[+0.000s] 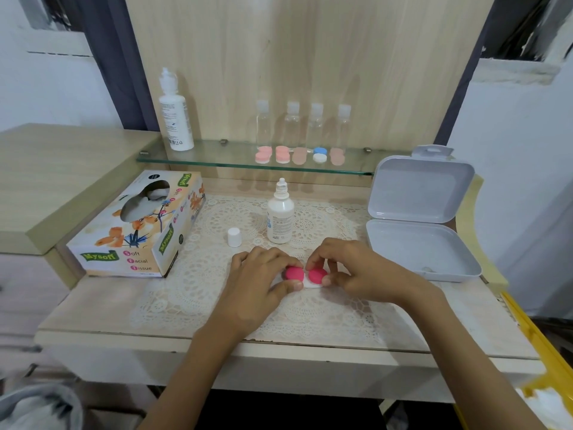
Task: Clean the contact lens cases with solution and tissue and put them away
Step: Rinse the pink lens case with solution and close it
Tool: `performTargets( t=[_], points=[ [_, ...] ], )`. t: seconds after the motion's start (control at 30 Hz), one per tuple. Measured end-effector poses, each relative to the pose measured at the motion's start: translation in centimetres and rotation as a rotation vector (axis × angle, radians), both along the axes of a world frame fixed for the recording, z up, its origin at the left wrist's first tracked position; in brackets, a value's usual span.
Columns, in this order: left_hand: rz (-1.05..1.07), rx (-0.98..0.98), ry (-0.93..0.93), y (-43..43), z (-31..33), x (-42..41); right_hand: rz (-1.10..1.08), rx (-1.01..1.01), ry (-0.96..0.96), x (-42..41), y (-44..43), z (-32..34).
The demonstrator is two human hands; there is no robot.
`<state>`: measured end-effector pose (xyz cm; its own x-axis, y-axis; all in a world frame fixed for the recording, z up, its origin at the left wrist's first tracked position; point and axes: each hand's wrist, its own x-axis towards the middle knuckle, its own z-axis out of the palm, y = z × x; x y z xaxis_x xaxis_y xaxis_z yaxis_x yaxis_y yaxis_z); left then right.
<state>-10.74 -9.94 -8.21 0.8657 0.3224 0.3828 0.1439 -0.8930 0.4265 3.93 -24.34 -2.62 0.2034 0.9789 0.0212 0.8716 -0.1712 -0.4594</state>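
A contact lens case with two bright pink caps on a white base lies straight in front of the small solution bottle, on its near side. It is over the lace mat that covers the tabletop. The case's long axis runs side to side, about parallel to the tabletop's front edge, and both caps face upward. I cannot tell whether its base touches the mat, since the fingers hide its underside.

The left hand pinches the left pink cap, with the thumb on the near side and curled fingers over the far side. The right hand pinches the right pink cap in the same way, with the forefinger bent over the far edge and the thumb against the near side.

The solution bottle stands upright with its bare nozzle pointing up. Its white cap stands on the mat just left of the bottle. Farther left of the bottle lies a tissue box, its long axis angled from near-left to far-right, with tissue showing in the oval opening. Right of the bottle sits a pale grey plastic box, open, its lid standing up behind the tray.

Behind and above the bottle is a glass shelf. It carries a tall white bottle at its left end and four clear bottles in a row. In front of those bottles are several pink lens cases and one blue-and-white lens case.
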Motion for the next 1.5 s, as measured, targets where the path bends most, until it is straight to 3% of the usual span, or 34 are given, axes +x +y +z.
performTargets(
  t=[0.57, 0.87, 1.03, 1.33, 1.5],
  points=[
    [-0.004, 0.007, 0.010, -0.1, 0.1, 0.0, -0.005, -0.030, -0.174, -0.8, 0.3, 0.3],
    [0.001, 0.021, 0.018, -0.1, 0.1, 0.0, -0.116, -0.016, -0.251, -0.4, 0.5, -0.4],
    [0.006, 0.022, 0.023, -0.1, 0.2, 0.0, -0.073, 0.017, -0.084, -0.2, -0.3, -0.7],
    [0.003, 0.026, 0.020, -0.1, 0.2, -0.1, -0.162, 0.097, -0.218, -0.4, 0.2, -1.5],
    [0.009, 0.031, 0.026, -0.2, 0.3, -0.1, -0.106, 0.075, -0.063, 0.1, -0.5, -1.3]
  ],
)
